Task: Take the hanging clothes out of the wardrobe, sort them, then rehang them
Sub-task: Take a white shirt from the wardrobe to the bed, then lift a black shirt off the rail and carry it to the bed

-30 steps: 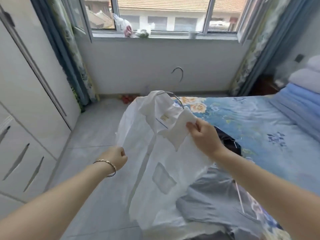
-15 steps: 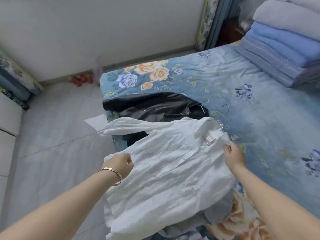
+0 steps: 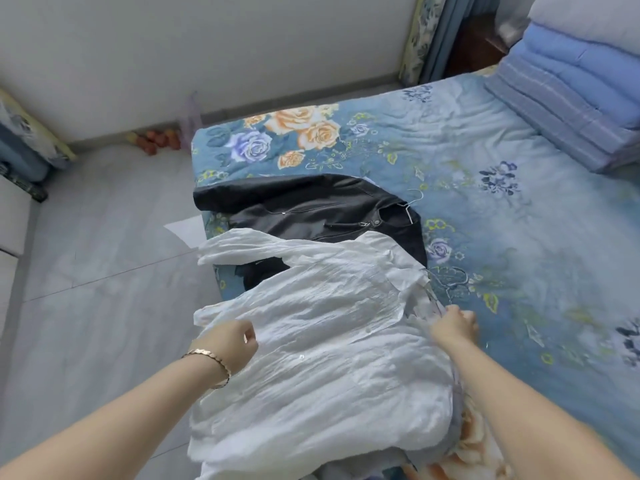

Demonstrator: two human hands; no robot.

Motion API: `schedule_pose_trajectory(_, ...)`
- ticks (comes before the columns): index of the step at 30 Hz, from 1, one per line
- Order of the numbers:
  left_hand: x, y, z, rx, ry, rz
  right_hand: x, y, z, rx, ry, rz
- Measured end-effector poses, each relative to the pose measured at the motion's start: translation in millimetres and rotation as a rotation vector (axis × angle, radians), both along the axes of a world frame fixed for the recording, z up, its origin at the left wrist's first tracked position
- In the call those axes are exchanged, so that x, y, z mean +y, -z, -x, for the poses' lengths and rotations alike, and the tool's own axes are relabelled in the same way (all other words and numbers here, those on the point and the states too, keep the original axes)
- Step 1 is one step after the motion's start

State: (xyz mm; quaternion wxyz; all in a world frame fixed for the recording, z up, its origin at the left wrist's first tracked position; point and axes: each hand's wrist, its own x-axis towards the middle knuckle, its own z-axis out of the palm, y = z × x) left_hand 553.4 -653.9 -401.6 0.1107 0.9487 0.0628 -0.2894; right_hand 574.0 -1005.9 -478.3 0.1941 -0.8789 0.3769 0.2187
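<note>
White shirt (image 3: pixel 322 341) is down on the bed (image 3: pixel 519 237), spread across its near corner at centre view and overlapping the black jacket (image 3: pixel 311 209) lying at its 12 o'clock, hanger hook (image 3: pixel 414 199) poking out of that one's collar. Left hand (image 3: pixel 230 344), at the shirt's 9 o'clock, has fingers curled onto the side edge; right hand (image 3: pixel 453 323), at 3 o'clock, is bunched on the collar end, though whether it has wire as well as cloth is too blurred to call. This reads as the sorting step, garments laid out in a pile. Next, I'd say: both hands let go cleanly and move to the next garment.
</note>
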Motion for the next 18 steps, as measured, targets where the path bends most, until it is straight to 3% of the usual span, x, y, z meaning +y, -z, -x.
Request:
schedule_pose_trajectory(6,29.6,-29.1,12.2,-0.001,-0.055,-0.033,120.5,-54.4,-20.6,0.094,-0.610,-0.263)
schedule_pose_trajectory(10,73.8,-58.4,37.2,0.039,-0.089,-0.045,210.3,-107.5,-14.5,0.123,-0.971,-0.224)
schedule_pose_trajectory(18,237.1,-138.6,147.2,-0.142,-0.485,-0.109,438.1,-227.4,56.4,-0.048,-1.587,-0.178)
